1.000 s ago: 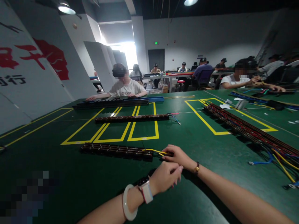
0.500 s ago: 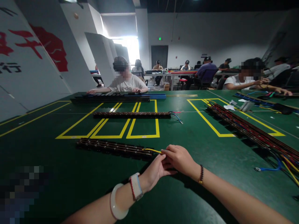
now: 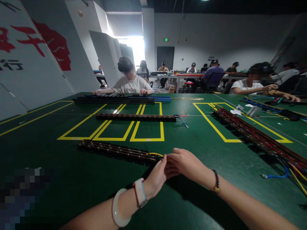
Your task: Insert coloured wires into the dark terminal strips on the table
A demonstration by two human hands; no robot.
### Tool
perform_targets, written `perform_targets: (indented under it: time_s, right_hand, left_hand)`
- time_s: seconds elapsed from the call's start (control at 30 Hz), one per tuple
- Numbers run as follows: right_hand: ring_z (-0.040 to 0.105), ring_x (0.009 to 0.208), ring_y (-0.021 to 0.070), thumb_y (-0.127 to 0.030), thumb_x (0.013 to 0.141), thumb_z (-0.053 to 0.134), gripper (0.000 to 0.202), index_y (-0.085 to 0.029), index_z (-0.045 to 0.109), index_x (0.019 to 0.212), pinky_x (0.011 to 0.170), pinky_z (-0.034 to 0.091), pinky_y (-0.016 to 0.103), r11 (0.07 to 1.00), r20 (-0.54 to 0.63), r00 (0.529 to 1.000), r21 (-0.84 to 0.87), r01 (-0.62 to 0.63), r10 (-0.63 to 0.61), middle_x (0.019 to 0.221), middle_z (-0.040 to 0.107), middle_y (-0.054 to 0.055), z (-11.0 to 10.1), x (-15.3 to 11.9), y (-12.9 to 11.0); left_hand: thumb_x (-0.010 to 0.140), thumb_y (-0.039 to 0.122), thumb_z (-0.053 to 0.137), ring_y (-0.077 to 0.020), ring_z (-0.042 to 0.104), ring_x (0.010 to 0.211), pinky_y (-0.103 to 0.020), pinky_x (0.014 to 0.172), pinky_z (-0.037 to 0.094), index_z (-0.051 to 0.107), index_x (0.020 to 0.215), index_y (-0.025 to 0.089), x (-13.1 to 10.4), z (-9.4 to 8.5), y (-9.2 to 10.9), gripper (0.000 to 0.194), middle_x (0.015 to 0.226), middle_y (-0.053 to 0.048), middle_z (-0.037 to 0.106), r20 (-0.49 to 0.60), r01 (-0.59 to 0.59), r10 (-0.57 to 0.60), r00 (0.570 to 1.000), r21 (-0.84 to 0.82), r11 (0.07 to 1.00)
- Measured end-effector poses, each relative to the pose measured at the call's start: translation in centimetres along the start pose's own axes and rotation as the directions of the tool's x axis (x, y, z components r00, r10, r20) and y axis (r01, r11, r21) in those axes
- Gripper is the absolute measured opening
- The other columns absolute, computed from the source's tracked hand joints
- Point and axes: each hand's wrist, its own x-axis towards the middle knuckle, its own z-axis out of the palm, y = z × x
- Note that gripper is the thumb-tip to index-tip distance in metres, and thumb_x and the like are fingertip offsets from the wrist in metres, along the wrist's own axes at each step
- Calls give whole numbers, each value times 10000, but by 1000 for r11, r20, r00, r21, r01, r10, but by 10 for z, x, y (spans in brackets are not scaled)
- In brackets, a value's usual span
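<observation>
A long dark bar [image 3: 115,150] with copper-coloured strips lies slantwise on the green table [image 3: 91,188]. From its right end comes a yellow wire [image 3: 157,154], whose far end disappears between my fingers. My left hand [image 3: 157,179] has thumb and fingertips closed at that wire end. Closed too, my right hand [image 3: 185,164] meets it there from the right, its fingers bent over the same spot. The fingers hide the wire's tip. A thin black strand [image 3: 145,149] sticks up near where the wire leaves the bar.
Another dark bar [image 3: 136,117] with red and blue leads lies farther back. On the right is a bundle of long bars [image 3: 259,137] with a blue ring-lug cable [image 3: 275,175]. Yellow tape [image 3: 146,139] marks the table. Co-workers sit across it.
My right hand's fingers have curled in closer to the left hand, and the right wrist has shifted slightly right. The thin black strand now stands up beside the yellow wire.
</observation>
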Motion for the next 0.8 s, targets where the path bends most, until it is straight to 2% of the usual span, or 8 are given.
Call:
perform_targets:
  time_s: [0.2,0.37,0.5,0.63,0.8]
  right_hand:
    - [549,696,149,-133,903,473,225,-203,648,1027,628,389,269,998,-28,1000,-57,10,-12,790,570,39,-5,2,24]
    - [578,850,184,-72,872,502,195,-177,602,1002,780,420,314,972,79,989,-190,139,-126,928,611,59,11,6,42]
    - [566,844,193,-75,857,540,162,-181,589,970,782,409,320,912,127,964,-316,262,-233,888,611,58,15,23,45]
    - [540,784,182,-80,864,532,147,-202,601,907,736,385,309,817,162,912,-406,410,-378,838,612,44,9,48,49]
    - [523,743,160,-85,901,474,174,-201,600,936,701,364,296,669,265,804,-450,591,-532,866,623,35,7,69,60]
  left_hand:
    - [898,445,454,-134,596,661,-307,707,473,504,872,147,-2,1,2,303,712,-24,611,-19,63,-60,998,133,989]
    - [906,472,391,-111,535,540,-290,646,458,462,823,169,-5,4,4,322,585,20,548,23,81,-90,996,253,964]
    - [898,477,394,-105,518,521,-283,631,450,452,817,171,-7,7,7,322,569,35,520,25,88,-100,995,301,950]
    - [896,480,396,-105,512,517,-281,622,449,448,817,172,-7,7,8,322,562,37,510,20,97,-109,994,321,942]
    - [876,517,418,-99,498,496,-272,605,441,445,813,180,-5,5,6,343,549,43,508,21,95,-107,994,315,944]
